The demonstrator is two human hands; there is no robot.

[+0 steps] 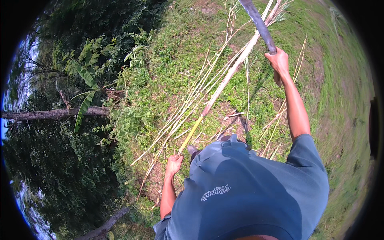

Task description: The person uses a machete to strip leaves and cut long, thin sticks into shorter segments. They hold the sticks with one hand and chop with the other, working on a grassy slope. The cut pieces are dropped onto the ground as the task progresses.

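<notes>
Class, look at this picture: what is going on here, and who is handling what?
A person in a blue shirt stands on grassy ground strewn with dry stalks. The left hand grips the lower end of a long cane-like stalk that slants up and away. The right hand is raised, holding the handle of a long dark blade that crosses the upper part of the stalk. Trees and a banana plant lie to the left.

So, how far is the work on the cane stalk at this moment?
Done: thin dry stalks and leaves already lie spread on the grassy ground. In hand: the left hand grips the yellow lower end of the long stalk, and the right hand holds the long blade raised beside its pale upper part. Left: the stalk's top is uncut, leaves attached.
</notes>
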